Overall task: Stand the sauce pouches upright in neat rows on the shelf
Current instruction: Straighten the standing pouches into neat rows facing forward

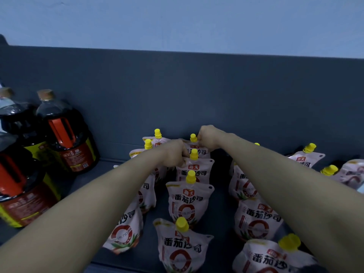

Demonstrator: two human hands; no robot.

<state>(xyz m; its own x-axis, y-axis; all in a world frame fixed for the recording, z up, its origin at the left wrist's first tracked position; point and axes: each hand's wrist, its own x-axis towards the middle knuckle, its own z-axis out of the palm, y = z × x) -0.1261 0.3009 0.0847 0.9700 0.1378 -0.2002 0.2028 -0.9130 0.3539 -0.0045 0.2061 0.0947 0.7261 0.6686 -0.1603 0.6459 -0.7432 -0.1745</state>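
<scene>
Several white sauce pouches with yellow caps stand in rows on the dark shelf (220,194). Both my arms reach to the back of the middle row. My left hand (175,154) pinches the top left corner of the second pouch from the back (197,170). My right hand (208,135) pinches the top of the rearmost pouch (199,149) beside its yellow cap. In front of them stand two more upright pouches (190,203) (181,247). My arms partly hide the left row (128,229) and the right row (256,221).
Large dark sauce bottles (67,133) with red handles stand at the left of the shelf. Two pouches lean or lie at the far right (304,157) (350,172). The shelf's dark back wall (197,85) rises close behind the rows.
</scene>
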